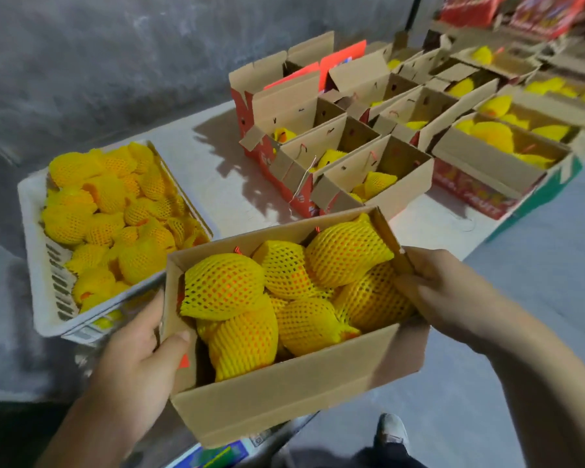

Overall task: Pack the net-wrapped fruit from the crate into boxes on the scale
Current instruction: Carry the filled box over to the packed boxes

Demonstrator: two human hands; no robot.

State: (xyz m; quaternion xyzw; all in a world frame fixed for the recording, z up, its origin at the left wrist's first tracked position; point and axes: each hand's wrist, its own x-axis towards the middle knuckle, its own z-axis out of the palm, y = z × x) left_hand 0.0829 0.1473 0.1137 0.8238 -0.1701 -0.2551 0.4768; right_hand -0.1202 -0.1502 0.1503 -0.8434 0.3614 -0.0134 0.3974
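Observation:
A brown cardboard box (284, 396) sits low in the middle, filled with several fruits in yellow foam nets (284, 298). My left hand (139, 352) grips the box's left end, thumb hooked over the rim. My right hand (443, 288) grips its right end wall, fingers curled over the edge beside the fruit. A white plastic crate (48, 292) to the left holds many more net-wrapped fruits (115, 211). A corner of the scale (217, 454) shows under the box.
Rows of open red-and-brown boxes (362, 157) with a few netted fruits stand on the white table (210, 170) behind. More red boxes (470, 8) are stacked at the far right. A grey wall lies behind; my shoe (390, 430) is on the floor.

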